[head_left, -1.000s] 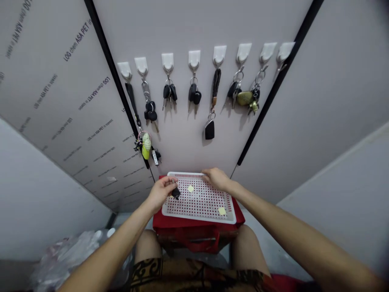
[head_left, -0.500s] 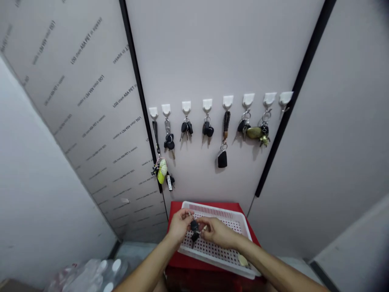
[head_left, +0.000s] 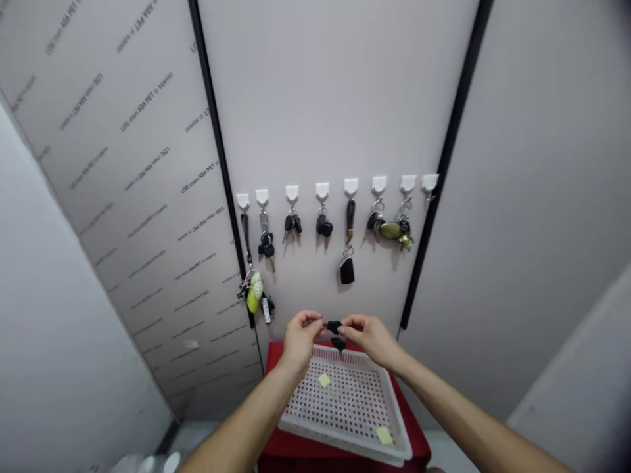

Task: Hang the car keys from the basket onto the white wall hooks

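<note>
Between my two hands is a bunch of keys with black heads [head_left: 338, 343], held in the air just above the far rim of a white plastic basket [head_left: 345, 358]. My left hand [head_left: 300, 341] is closed, its thumb and fingers pinching the keys' left end. From the other side, my right hand [head_left: 372, 338] pinches the black head of the upper key. A second black-headed key dangles below it. Inside the basket lie two small yellow paper notes, one [head_left: 324, 380] towards the back left and another [head_left: 384, 435] in the front right corner.
White hooks [head_left: 322, 190] run in a row along the wall, several carrying key bunches, such as one with a brown strap [head_left: 350, 220]. The rightmost hook [head_left: 430, 184] has no keys on it. A red stand [head_left: 417, 433] supports the basket. White bottle caps [head_left: 171, 462] show at lower left.
Both hands have risen with the keys from over the basket's inside to above its far rim. A yellow note now shows in the basket below them. The camera view has shifted.
</note>
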Available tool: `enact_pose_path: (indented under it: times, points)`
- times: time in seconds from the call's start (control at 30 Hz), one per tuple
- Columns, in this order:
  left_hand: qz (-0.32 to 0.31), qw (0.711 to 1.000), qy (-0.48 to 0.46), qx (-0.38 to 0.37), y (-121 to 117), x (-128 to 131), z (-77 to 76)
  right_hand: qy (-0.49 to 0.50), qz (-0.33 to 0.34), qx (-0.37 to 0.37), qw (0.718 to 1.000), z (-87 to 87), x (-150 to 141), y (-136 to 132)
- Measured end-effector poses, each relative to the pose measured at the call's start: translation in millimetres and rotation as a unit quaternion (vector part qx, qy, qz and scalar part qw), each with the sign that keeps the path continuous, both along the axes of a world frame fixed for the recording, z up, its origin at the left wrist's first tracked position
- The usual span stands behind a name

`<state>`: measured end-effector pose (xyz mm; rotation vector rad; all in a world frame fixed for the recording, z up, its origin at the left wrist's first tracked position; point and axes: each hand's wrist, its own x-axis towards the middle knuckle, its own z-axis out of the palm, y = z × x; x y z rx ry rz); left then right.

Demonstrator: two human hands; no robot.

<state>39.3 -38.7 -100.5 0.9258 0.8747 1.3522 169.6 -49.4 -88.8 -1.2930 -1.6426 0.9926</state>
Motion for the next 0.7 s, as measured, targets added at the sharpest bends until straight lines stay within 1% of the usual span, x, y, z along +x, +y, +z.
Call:
enact_pose_path:
  times: [0.07, 0.13, 0.17, 0.27, 0.3, 0.37, 0.4, 0.47, 0.6, 0.7]
  points:
    - [-0.009, 1.000, 0.000, 0.019, 5, 14, 13.0, 0.002, -0.042, 0.000, 0.999, 16.1, 15, 0]
    - [-0.017, 0.999, -0.006, 0.044, 9, 31, 30.5, 0.011, -0.062, 0.020, 0.998, 30.8, 30, -2]
    - [-0.022, 0.998, -0.012, 0.057, 10, 40, 40.6, 0.017, -0.057, 0.034, 0.998, 37.2, 36, -3]
    - [-0.037, 0.995, -0.026, 0.091, 13, 63, 71.3, 0.021, -0.011, 0.068, 0.997, 51.0, 51, -9]
    - [-0.042, 0.994, -0.026, 0.101, 14, 69, 80.0, 0.024, -0.005, 0.076, 0.997, 53.9, 55, -10]
    - [-0.048, 0.992, -0.023, 0.117, 16, 76, 92.8, 0.049, -0.020, 0.085, 0.995, 58.4, 64, -12]
    - [-0.049, 0.991, -0.021, 0.122, 17, 78, 96.5, 0.069, -0.033, 0.088, 0.993, 60.3, 68, -13]
    - [-0.050, 0.991, -0.014, 0.125, 19, 80, 99.0, 0.109, -0.052, 0.092, 0.988, 64.4, 77, -14]
    - [-0.047, 0.992, -0.003, 0.119, 23, 86, 93.0, 0.122, -0.051, 0.097, 0.987, 72.8, 89, -16]
    - [-0.051, 0.991, -0.004, 0.122, 24, 93, 88.6, 0.136, -0.056, 0.086, 0.985, 76.5, 93, -16]
